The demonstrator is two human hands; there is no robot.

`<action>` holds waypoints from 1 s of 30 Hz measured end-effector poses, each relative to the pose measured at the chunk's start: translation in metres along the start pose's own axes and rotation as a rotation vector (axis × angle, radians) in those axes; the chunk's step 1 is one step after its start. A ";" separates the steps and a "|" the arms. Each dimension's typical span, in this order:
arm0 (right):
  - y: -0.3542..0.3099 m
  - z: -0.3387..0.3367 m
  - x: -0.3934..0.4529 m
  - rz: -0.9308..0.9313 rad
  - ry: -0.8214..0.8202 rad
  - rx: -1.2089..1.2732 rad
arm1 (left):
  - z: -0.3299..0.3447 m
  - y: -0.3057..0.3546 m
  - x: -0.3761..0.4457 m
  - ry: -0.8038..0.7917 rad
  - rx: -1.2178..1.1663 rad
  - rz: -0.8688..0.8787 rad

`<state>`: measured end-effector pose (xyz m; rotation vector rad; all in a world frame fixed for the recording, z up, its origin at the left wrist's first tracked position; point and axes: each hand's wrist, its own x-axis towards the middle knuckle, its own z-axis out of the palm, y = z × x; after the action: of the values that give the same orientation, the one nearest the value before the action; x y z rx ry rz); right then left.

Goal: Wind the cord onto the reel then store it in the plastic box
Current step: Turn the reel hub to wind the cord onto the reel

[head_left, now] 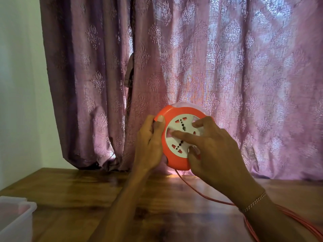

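An orange round cord reel (170, 152) with a white socket face is held upright above the wooden table, in front of the curtain. My left hand (151, 142) grips its left rim, thumb over the orange edge. My right hand (213, 147) lies across the white face, fingers spread and pressed on it. An orange cord (201, 193) leaves the reel's underside and runs down to the right across the table, under my right wrist, where several strands lie at the lower right corner. A clear plastic box (15, 217) sits at the table's lower left.
A wooden table (104, 198) spans the lower half of the view. A purple patterned curtain (192, 58) hangs right behind the reel. A pale wall (17, 84) stands on the left.
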<state>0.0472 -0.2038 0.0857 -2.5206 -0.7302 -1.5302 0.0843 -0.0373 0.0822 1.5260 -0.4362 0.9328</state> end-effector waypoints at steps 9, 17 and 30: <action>-0.004 0.005 0.002 0.219 0.159 0.156 | 0.001 -0.001 -0.001 -0.012 0.055 0.002; 0.014 -0.004 0.004 -0.069 0.145 0.137 | -0.002 -0.006 0.004 0.006 -0.009 -0.033; 0.007 -0.004 0.003 -0.145 -0.048 -0.096 | 0.000 -0.006 0.001 -0.007 0.064 0.025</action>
<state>0.0486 -0.2104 0.0914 -2.6345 -0.8856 -1.5903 0.0895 -0.0361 0.0793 1.5856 -0.4349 0.9695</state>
